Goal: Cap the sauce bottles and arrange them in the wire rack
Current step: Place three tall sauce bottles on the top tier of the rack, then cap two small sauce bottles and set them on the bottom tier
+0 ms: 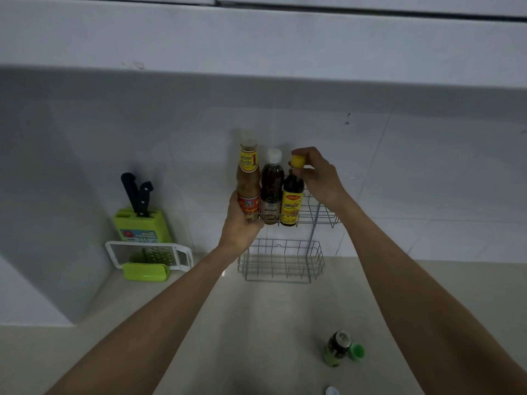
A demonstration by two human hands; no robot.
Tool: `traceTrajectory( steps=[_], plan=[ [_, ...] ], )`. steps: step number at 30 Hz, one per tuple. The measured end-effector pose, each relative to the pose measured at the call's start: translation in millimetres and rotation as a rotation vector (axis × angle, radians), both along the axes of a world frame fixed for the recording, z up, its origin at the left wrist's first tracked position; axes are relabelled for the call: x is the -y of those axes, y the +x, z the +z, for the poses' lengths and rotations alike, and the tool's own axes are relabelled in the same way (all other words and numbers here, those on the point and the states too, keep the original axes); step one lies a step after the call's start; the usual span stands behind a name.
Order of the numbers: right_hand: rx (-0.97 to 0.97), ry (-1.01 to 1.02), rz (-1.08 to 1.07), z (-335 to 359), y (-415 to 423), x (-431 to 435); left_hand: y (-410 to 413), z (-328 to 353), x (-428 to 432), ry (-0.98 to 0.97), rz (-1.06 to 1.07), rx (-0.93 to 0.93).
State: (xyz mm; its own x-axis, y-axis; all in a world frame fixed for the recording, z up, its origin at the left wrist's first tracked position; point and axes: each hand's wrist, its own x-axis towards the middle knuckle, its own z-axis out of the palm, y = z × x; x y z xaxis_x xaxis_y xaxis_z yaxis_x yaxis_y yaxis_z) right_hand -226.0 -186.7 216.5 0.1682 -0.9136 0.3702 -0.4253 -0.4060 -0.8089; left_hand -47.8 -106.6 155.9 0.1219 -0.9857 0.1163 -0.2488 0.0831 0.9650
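Observation:
Three capped bottles stand side by side in the upper tier of the white wire rack (321,212): a tall tan sauce bottle (248,178), a dark bottle with a white cap (271,186), and a dark bottle with a yellow cap and yellow label (292,198). My left hand (239,227) grips the base of the tan bottle at the rack's left end. My right hand (316,174) pinches the yellow cap. On the counter near me stands an uncapped green-labelled bottle (336,349), its green cap (357,351) lying beside it.
The rack's lower basket (281,262) holds nothing. A green knife block (142,225) with two black-handled knives and a white-and-green grater (148,256) sit at the left by the tiled wall. A small white object (331,391) lies at the frame's bottom edge.

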Motion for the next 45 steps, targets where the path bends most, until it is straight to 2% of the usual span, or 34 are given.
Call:
traceTrajectory(
  steps=[3, 7, 9, 13, 23, 30, 38, 41, 45],
  plan=[
    [-0.061, 0.053, -0.008, -14.9, -2.1, -5.1, 1.6, -1.0, 0.7, 0.0, -0.007, 0.004],
    [0.063, 0.18, 0.054, -48.0, -2.3, -16.0, 2.7, -2.5, -1.3, 0.006, -0.01, 0.017],
    [0.06, 0.226, 0.04, -55.6, -1.3, -17.2, 3.8, -2.0, -1.9, 0.009, -0.006, 0.041],
    [-0.092, 0.219, -0.023, -66.2, 0.8, -11.1, 6.2, -5.3, -2.2, 0.026, -0.006, 0.087],
    [-0.184, 0.168, -0.082, -78.8, 5.3, -11.0, 9.5, -5.4, -3.0, 0.062, -0.051, 0.131],
    [-0.214, 0.226, -0.06, -78.3, 7.3, -15.0, 12.7, -1.6, -6.6, 0.099, -0.113, 0.155],
    [-0.087, -0.041, -0.206, -90.0, 11.4, -65.7, 32.1, 0.0, -39.9, 0.091, -0.028, 0.211],
    [-0.11, -0.055, -0.151, -99.1, 14.0, -100.4, 58.3, -7.9, -68.8, 0.113, -0.05, 0.156],
    [-0.25, 0.032, 0.097, -110.1, 32.6, -146.0, 97.3, -27.4, -126.2, 0.088, 0.018, -0.018]
  ],
)
